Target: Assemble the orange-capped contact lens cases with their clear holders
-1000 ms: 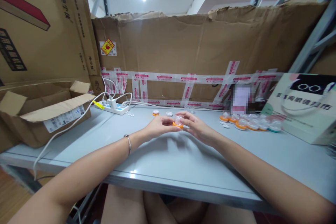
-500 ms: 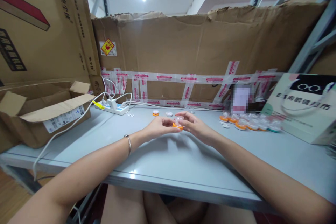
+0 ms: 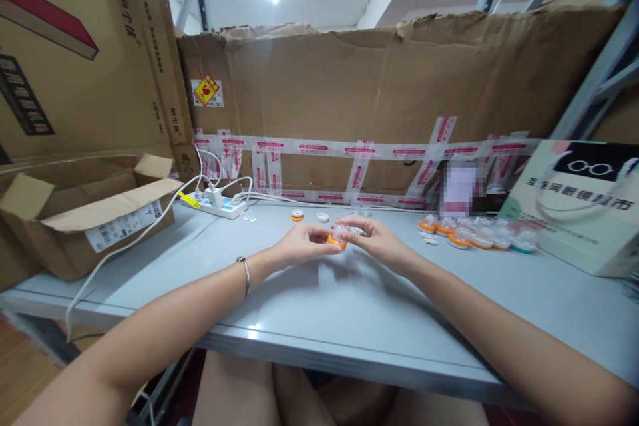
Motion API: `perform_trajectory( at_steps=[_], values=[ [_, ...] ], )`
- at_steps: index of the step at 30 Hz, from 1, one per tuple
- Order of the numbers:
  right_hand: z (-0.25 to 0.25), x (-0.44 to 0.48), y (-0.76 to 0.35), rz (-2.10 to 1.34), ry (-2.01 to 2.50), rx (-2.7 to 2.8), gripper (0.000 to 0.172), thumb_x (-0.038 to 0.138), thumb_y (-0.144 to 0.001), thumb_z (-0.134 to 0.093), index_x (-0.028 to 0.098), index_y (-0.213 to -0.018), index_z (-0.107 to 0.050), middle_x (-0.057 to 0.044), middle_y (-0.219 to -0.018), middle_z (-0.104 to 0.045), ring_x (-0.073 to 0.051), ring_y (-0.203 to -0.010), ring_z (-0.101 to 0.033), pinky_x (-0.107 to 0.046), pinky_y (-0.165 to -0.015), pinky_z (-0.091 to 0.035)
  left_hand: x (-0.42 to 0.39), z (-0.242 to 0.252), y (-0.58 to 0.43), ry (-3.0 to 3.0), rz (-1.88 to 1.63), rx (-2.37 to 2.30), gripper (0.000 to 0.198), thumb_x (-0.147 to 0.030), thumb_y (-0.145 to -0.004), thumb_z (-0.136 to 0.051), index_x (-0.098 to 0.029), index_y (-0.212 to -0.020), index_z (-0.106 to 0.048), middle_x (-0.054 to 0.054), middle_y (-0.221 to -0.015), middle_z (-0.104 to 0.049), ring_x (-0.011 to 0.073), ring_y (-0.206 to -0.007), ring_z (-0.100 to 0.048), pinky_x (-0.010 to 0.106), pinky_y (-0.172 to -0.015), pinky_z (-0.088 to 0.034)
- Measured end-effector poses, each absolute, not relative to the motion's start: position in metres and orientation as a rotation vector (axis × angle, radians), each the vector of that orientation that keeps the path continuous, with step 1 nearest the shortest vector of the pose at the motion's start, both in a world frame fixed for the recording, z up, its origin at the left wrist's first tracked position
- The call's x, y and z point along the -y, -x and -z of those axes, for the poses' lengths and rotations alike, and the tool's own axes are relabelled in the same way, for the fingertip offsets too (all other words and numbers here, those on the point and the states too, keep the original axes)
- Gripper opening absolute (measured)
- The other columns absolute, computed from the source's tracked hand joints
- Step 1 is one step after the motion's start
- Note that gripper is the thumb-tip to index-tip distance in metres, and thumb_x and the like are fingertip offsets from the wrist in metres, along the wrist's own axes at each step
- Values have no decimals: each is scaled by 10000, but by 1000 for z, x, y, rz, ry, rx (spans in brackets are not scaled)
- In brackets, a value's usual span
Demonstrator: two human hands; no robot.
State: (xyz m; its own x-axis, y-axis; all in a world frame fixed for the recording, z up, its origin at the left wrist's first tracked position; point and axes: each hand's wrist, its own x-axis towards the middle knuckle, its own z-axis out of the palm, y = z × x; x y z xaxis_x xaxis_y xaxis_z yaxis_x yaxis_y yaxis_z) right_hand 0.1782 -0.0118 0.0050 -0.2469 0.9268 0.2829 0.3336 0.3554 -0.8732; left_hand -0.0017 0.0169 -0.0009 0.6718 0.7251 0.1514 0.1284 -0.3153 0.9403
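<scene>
- Head view: front edge of the grey table (image 3: pixel 299 309) runs below the forearms; open tabletop between it and the hands.
- Left hand (image 3: pixel 302 244): thumb and fingers pinch the orange base of a small orange-and-clear piece (image 3: pixel 337 243), held between both hands, near mid-table.
- Right hand (image 3: pixel 377 243): grasping its clear upper part; exact contact partly hidden.
- Piece tilted: clear end up and slightly right, orange end low. Squat; long axis hard to tell.
- Just beyond: white disc (image 3: pixel 323 217), orange-and-white piece (image 3: pixel 297 215). Rightward, an open gap, then clustered similar pieces (image 3: pixel 482 237).
- Far limit: taped carton (image 3: pixel 349 93) along the back.
</scene>
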Motion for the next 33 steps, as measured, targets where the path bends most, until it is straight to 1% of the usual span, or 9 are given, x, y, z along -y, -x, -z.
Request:
perform_trajectory(
  at_steps=[5,10,13,16,19,25,29,31,33],
  values=[
    [2,12,-169,-698,1184,1722,307,436,-712,-574,207,-897,-657,-85,-1105,-587,-230,-1071,-506,-415,-938,-353,-18,6,-2,-1809,-765,-725,348,-316,-635,-681,-102,-909,-669,63,-792,-668,138,-722,-590,247,-697,-430],
    [-8,7,-189,-675,1263,1861,423,479,-720,-548,237,-1062,-603,-63,-1181,-570,-229,-1121,-492,-392,-961,-361,-18,3,-2,-1836,-753,-768,345,-329,-649,-668,-103,-910,-662,69,-806,-667,149,-731,-596,258,-702,-438],
    [-5,-3,-227,-332,1609,1851,445,453,-764,-493,230,-1144,-550,-80,-1286,-486,-256,-1217,-400,-414,-1020,-295,-20,0,0,-1840,-776,-776,319,-316,-668,-653,-109,-911,-656,82,-874,-664,151,-780,-597,265,-744,-436],
    [15,-8,-273,-16,1902,1875,425,354,-803,-436,144,-1158,-537,-131,-1338,-415,-288,-1280,-291,-430,-1051,-241,-20,-2,2,-1845,-779,-791,304,-314,-677,-646,-118,-909,-653,84,-894,-661,153,-807,-596,269,-765,-434],
    [37,-7,-307,170,2021,1933,393,287,-823,-373,97,-1116,-552,-177,-1297,-451,-299,-1265,-317,-458,-1040,-246,-19,-2,3,-1861,-745,-759,272,-307,-680,-641,-119,-876,-654,79,-884,-656,153,-816,-592,275,-781,-433],
    [53,-5,-313,82,2119,1957,417,280,-829,-333,60,-1105,-554,-201,-1198,-540,-290,-1174,-451,-411,-1003,-321,-17,-2,4,-1852,-711,-701,258,-300,-679,-643,-123,-867,-645,81,-909,-647,147,-826,-589,276,-801,-427],
    [52,-3,-283,5,2077,1985,472,333,-841,-329,88,-1218,-470,-163,-1319,-430,-257,-1249,-358,-393,-1039,-273,-17,-1,3,-1849,-685,-702,256,-289,-676,-641,-123,-871,-649,72,-897,-650,147,-817,-591,270,-796,-427],
    [51,-4,-265,-157,2011,1996,506,358,-843,-336,78,-1254,-432,-162,-1369,-352,-259,-1284,-289,-398,-1060,-229,-17,1,1,-1844,-669,-703,268,-284,-673,-643,-117,-883,-649,70,-897,-651,151,-814,-593,271,-791,-429],
    [49,-7,-251,-267,1958,1995,493,357,-838,-362,99,-1251,-443,-148,-1375,-348,-265,-1293,-264,-408,-1062,-216,-17,2,1,-1846,-665,-696,278,-282,-670,-647,-112,-890,-649,69,-901,-651,155,-817,-593,272,-790,-429]
  ],
)
